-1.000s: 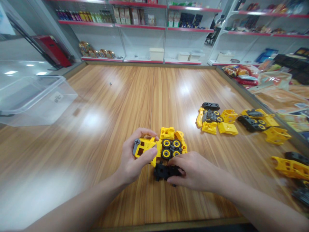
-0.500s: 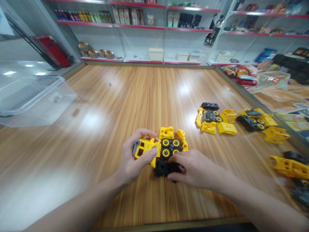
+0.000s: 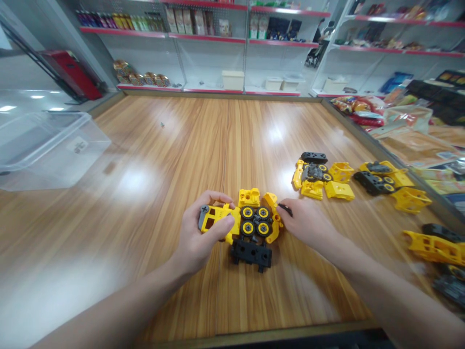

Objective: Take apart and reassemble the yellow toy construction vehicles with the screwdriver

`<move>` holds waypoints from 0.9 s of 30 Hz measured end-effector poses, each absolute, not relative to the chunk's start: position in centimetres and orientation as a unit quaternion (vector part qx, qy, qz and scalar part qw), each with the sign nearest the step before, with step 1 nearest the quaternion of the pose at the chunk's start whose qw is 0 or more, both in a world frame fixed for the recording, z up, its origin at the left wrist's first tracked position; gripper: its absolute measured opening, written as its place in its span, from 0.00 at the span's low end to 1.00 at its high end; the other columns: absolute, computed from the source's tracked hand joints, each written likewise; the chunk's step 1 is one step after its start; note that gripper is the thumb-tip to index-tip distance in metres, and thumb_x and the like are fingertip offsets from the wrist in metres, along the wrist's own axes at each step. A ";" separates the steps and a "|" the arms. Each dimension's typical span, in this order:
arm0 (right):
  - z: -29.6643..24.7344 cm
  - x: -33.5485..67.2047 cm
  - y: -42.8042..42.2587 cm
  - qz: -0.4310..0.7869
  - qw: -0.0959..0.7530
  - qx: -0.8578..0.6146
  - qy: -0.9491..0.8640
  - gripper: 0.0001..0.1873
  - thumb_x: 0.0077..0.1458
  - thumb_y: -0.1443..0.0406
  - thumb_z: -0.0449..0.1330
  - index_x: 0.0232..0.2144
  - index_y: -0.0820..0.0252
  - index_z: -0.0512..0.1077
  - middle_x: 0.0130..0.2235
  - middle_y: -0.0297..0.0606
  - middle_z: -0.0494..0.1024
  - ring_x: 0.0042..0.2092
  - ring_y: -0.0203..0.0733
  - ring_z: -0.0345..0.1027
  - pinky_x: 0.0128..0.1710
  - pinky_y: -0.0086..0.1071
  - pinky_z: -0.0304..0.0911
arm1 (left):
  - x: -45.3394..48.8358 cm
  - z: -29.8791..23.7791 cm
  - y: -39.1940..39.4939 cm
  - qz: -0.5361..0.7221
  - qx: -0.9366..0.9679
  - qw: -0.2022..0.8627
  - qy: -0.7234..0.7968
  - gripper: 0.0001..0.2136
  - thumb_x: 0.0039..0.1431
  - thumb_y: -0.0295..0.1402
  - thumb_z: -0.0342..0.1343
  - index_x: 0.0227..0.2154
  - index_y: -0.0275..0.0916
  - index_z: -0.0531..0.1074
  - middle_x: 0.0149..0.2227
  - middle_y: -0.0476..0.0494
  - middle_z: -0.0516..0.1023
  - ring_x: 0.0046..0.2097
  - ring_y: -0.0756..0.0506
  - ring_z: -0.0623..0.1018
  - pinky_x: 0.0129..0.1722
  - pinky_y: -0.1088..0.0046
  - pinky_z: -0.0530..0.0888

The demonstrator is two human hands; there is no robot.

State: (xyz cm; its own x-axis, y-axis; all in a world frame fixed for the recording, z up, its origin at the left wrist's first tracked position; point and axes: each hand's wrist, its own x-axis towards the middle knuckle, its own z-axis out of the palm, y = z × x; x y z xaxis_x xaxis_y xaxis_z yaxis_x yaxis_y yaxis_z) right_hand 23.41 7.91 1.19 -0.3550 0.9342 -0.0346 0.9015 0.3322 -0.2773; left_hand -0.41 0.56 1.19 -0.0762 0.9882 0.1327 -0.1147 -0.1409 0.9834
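My left hand [image 3: 196,240] is closed around a yellow toy truck cab [image 3: 215,218] with a grey end piece, thumb on top. Right beside it lie black toy wheels [image 3: 255,221] with yellow hubs, grouped together. A yellow block part [image 3: 249,197] sits behind the wheels, and a curved yellow part [image 3: 273,218] lies to their right. In front rests a black chassis piece [image 3: 251,253] with holes. My right hand [image 3: 305,220] is closed at the curved part, pinching a small dark slim piece [image 3: 285,209] whose kind I cannot make out.
Further sets of yellow and black toy parts lie on the right, one set [image 3: 314,174] nearest the middle and another [image 3: 436,245] near the edge. A clear plastic bin [image 3: 54,155] stands at left. Packaged goods [image 3: 410,131] border the table's right side.
My right hand has moved from the black chassis piece up and right to the curved yellow part, leaving the chassis piece uncovered. A small dark piece now shows in its fingers. My left hand keeps its hold.
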 end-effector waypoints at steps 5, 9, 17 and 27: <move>0.8 23.0 7.7 0.131 0.071 -0.550 -0.822 0.17 0.63 0.61 0.50 0.26 0.59 0.72 0.25 0.38 0.76 0.25 0.37 0.66 0.24 0.31 0.46 | 0.0 1.2 0.7 0.581 0.472 0.453 0.484 0.12 0.52 0.34 0.62 0.39 0.39 0.71 0.39 0.44 0.75 0.28 0.50 0.73 0.27 0.73 0.70; 0.9 23.0 7.7 0.133 0.085 -0.533 -0.831 0.17 0.63 0.61 0.51 0.25 0.59 0.72 0.24 0.37 0.76 0.25 0.37 0.66 0.24 0.31 0.45 | 0.2 1.1 0.9 0.588 0.465 0.439 0.495 0.12 0.53 0.34 0.61 0.39 0.38 0.71 0.38 0.43 0.76 0.29 0.49 0.74 0.28 0.73 0.72; 2.6 21.8 6.0 0.181 0.275 -0.449 -0.831 0.12 0.62 0.61 0.55 0.43 0.57 0.74 0.30 0.34 0.77 0.29 0.35 0.68 0.29 0.29 0.56 | 0.7 1.0 0.3 0.546 0.539 0.491 0.412 0.22 0.54 0.31 0.62 0.51 0.44 0.63 0.43 0.46 0.74 0.41 0.47 0.77 0.40 0.73 0.75; 3.0 21.2 4.1 0.289 0.324 -0.355 -0.828 0.10 0.64 0.63 0.51 0.36 0.61 0.71 0.29 0.34 0.74 0.28 0.35 0.65 0.27 0.30 0.56 | 0.7 -0.5 1.4 0.502 0.613 0.394 0.466 0.20 0.53 0.33 0.65 0.48 0.43 0.66 0.44 0.44 0.77 0.44 0.43 0.79 0.43 0.63 0.78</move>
State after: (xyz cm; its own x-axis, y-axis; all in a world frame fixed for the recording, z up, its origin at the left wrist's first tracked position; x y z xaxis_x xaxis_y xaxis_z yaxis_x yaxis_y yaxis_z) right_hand 21.17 4.09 3.01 -0.5376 0.7756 0.3308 0.4010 0.5803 -0.7088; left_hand 0.72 1.36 -0.49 0.0619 0.9666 0.2487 0.1747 -0.2558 0.9508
